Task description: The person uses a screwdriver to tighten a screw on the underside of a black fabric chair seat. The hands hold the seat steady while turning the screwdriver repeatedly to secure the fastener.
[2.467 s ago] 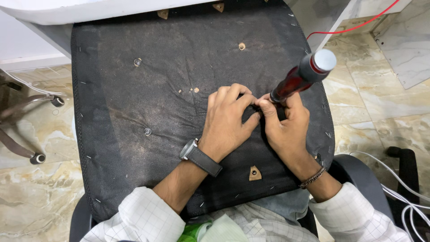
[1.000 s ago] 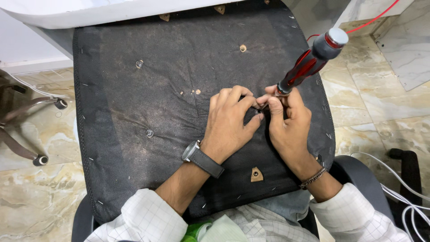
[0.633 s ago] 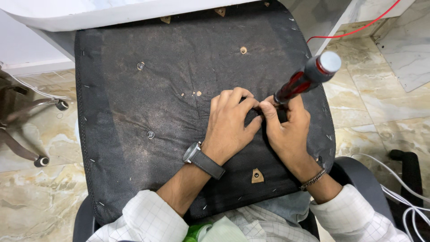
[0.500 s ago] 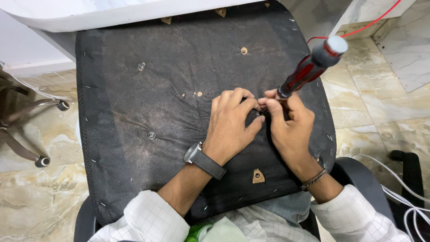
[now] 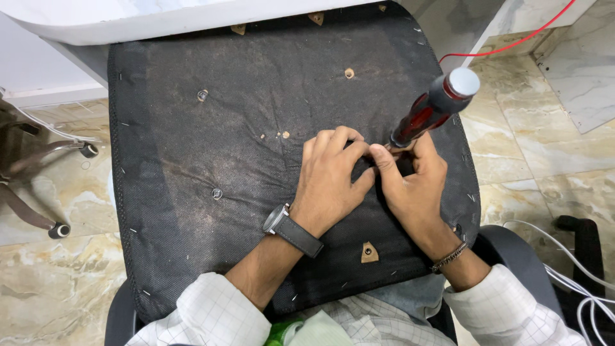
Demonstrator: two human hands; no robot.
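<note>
The red and black screwdriver (image 5: 430,113) leans up and right from the right hand (image 5: 413,186), whose fingers pinch its shaft, while the left hand (image 5: 333,182) curls closed beside it.

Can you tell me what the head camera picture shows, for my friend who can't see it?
Two hands meet on the dusty black underside of an upturned chair seat: the right hand holds a red and black screwdriver tilted with its tip down at the fabric, and the left hand, with a wristwatch, presses beside the tip. Marble floor lies around the seat.
</note>
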